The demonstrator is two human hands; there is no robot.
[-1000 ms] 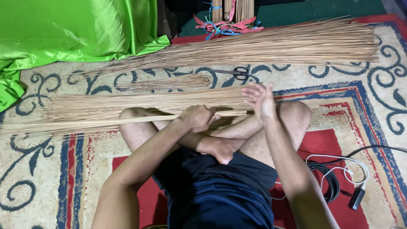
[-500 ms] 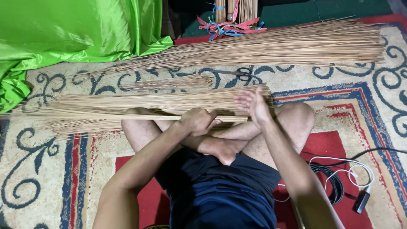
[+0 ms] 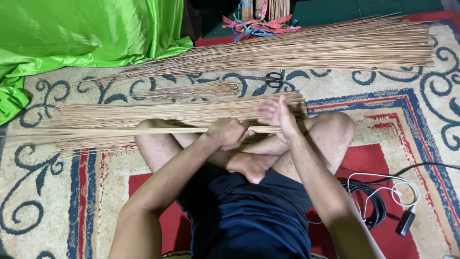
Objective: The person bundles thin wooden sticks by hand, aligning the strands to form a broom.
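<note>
Patterned carpet (image 3: 57, 201) bears three stick piles; left hand (image 3: 229, 133) grips one bundle (image 3: 143, 130), right hand (image 3: 275, 115) open.

The thin bundle of pale tan sticks (image 3: 143, 130) closed in the left hand (image 3: 229, 133) looks like dry, matt plant fibre, stiff and straw-like, as do the flat heap of tan sticks (image 3: 167, 112) touched by the flat, spread right hand (image 3: 275, 114) and the long sheaf of brown sticks (image 3: 311, 48). The bright green cloth (image 3: 86, 31) is glossy satin. The patterned carpet (image 3: 48, 192) is matt woven pile. The dark blue shorts (image 3: 249, 216) are matt cloth. The black-handled scissors (image 3: 266, 78) have dull metal blades.
</note>
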